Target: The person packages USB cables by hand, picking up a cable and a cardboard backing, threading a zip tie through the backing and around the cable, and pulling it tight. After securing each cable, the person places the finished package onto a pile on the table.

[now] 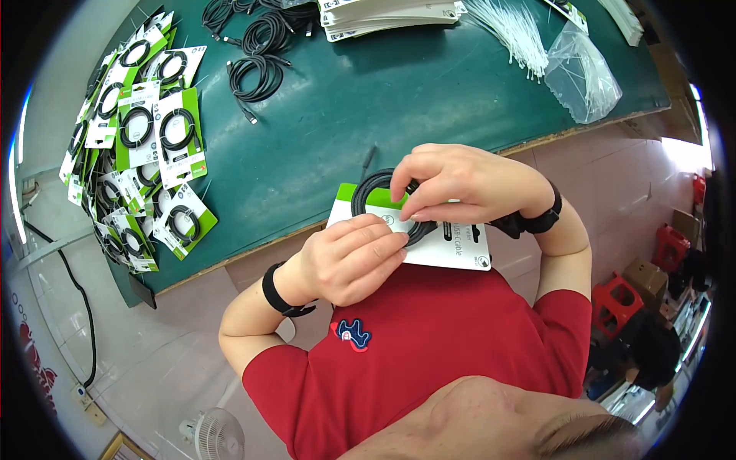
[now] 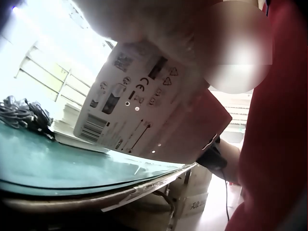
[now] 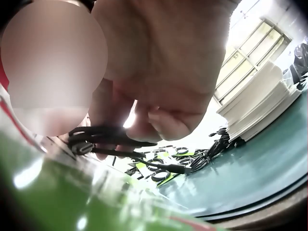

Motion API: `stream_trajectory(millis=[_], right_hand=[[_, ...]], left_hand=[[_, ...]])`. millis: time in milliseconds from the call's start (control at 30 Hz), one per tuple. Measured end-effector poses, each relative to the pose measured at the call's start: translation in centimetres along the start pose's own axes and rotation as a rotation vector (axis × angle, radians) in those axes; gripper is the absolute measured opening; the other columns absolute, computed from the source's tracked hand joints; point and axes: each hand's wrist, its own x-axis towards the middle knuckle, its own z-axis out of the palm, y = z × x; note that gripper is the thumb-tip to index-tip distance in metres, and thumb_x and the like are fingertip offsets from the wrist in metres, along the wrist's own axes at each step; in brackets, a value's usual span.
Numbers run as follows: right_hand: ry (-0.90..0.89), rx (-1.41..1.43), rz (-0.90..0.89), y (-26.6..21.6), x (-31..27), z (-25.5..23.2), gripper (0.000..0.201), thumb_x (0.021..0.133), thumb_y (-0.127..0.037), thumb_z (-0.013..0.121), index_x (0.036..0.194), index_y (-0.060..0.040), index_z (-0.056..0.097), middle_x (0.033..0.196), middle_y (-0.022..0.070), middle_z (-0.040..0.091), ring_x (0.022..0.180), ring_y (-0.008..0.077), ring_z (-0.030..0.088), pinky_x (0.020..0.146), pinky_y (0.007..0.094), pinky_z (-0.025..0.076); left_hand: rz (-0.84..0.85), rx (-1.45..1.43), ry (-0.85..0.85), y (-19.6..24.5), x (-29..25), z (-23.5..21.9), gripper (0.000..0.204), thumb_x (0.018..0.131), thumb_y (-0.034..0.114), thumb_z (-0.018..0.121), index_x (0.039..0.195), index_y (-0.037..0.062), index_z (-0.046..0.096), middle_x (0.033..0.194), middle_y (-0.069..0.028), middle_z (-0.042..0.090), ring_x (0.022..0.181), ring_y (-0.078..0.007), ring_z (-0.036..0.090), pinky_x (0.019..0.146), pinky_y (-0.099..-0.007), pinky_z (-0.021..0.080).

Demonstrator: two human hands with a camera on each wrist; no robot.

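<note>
By the near edge of the table (image 1: 307, 138), a coiled cable (image 1: 359, 198) is held between the hands, against a card (image 1: 441, 251) gripped by the left hand (image 1: 354, 259); the cable is pinched by the right hand (image 1: 458, 186).

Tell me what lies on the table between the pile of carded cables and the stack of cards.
Loose coils of black cable lie between the carded cables and the card stack, seen in the head view.

From above, the head view looks steeply down on the left hand (image 1: 353, 259), right hand (image 1: 471, 184) and table (image 1: 345, 100). The left wrist view faces the card's (image 2: 156, 113) printed back up close; the right looks past the near palm towards the packs (image 3: 160, 175). All share the table and white stack (image 1: 391, 18).
</note>
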Motion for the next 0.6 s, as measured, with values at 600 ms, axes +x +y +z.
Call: stream_trajectory(millis=[600], right_hand=[[-0.418, -0.48, 0.1, 0.0, 1.8, 1.5, 0.008, 0.074, -0.007, 0.068, 0.068, -0.0051, 0.062, 0.075, 0.0079, 0.063, 0.07, 0.0278, 0.064, 0.059, 0.038, 0.05]], left_hand=[[0.14, -0.028, -0.113, -1.6, -0.1, 1.8, 0.014, 0.072, 0.004, 0.069, 0.084, -0.0029, 0.068, 0.098, -0.0146, 0.068, 0.085, -0.0275, 0.068, 0.082, -0.0375, 0.058]])
